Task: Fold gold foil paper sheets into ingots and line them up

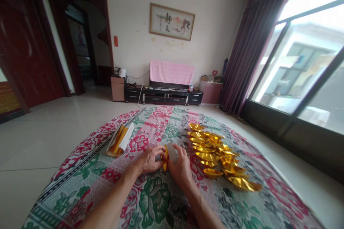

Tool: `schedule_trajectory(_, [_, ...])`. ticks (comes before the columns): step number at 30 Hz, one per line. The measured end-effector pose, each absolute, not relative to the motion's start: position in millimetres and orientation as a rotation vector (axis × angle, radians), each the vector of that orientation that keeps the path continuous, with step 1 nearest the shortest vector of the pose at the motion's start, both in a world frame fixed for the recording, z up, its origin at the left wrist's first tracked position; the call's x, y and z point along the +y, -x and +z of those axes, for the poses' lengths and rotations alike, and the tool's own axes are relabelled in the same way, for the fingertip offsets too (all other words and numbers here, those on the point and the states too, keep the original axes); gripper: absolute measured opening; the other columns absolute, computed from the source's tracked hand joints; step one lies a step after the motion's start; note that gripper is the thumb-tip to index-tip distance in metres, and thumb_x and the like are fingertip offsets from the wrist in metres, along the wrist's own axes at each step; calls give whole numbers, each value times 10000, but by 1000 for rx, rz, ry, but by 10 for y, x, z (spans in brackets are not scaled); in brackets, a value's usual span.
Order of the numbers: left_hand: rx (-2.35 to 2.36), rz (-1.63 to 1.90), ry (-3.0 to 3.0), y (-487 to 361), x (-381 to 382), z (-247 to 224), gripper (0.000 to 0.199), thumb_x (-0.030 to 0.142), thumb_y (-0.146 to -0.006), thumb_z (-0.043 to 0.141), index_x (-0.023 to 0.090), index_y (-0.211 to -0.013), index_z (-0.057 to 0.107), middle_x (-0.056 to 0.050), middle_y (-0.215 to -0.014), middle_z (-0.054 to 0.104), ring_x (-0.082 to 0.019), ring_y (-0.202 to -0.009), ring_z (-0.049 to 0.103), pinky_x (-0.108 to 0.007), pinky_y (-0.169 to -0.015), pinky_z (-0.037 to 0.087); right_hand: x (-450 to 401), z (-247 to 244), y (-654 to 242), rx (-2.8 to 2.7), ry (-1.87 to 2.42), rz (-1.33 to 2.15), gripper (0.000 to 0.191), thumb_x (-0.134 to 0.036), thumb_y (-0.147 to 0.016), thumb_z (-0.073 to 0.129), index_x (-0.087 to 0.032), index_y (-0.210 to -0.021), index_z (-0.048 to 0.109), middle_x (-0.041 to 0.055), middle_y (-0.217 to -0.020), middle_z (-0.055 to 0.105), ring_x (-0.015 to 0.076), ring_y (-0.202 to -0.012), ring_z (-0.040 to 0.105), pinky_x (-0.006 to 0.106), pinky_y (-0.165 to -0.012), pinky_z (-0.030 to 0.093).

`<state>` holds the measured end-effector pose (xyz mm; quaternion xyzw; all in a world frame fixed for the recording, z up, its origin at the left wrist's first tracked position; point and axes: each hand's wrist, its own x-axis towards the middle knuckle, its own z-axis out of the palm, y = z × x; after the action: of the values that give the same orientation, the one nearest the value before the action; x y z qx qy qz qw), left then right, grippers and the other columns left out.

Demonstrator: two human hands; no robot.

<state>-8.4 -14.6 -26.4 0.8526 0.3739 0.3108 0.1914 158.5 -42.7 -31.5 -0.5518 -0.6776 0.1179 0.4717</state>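
Between my two hands, near the middle of the round table, is a partly folded sheet of paper (172, 153), gold on its left part and whitish on the right. My left hand (152, 159) pinches the gold edge with its fingers bent. My right hand (181, 164) grips the whitish side, thumb and fingers closed around it. To the right, several folded gold paper boats (212, 173) lie in overlapping rows. A curled stack of gold and white sheets (120, 139) rests to the left of my hands.
A flowered cloth (154, 200) covers the round table. Beyond it stands a low black cabinet (165, 98) with a pink cloth (172, 72) over a screen-like object. A purple curtain (252, 43) and large windows are at the right, doors at the left.
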Motion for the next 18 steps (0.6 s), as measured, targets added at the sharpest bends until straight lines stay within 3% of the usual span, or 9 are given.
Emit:
schedule_trajectory(5, [1055, 900, -2396, 80, -134, -288, 203, 117, -651, 589, 210, -823, 645, -24, -1120, 591, -164, -1039, 552, -285, -957, 415, -406, -297, -1583, -1658, 1450, 357, 505, -174, -621, 586, -190, -1122, 525, 124, -1089, 562, 256, -946, 580, 395, -810, 486])
schedule_trajectory(14, [1031, 985, -2404, 60, -145, -273, 423, 28, -585, 483, 200, -953, 599, -49, -1149, 575, -174, -1097, 520, -310, -997, 394, -315, -388, -1628, -1482, 1463, 493, 446, -258, -641, 594, -195, -1081, 559, 68, -998, 636, 213, -858, 625, 328, -732, 513])
schedule_trajectory(18, [1072, 1008, -2409, 36, -148, -276, 425, 41, -610, 494, 208, -986, 598, -52, -1193, 547, -177, -1131, 499, -312, -1014, 380, -282, -412, -1652, -1391, 1471, 629, 475, -254, -629, 577, -174, -1097, 564, 65, -985, 651, 206, -796, 635, 288, -626, 519])
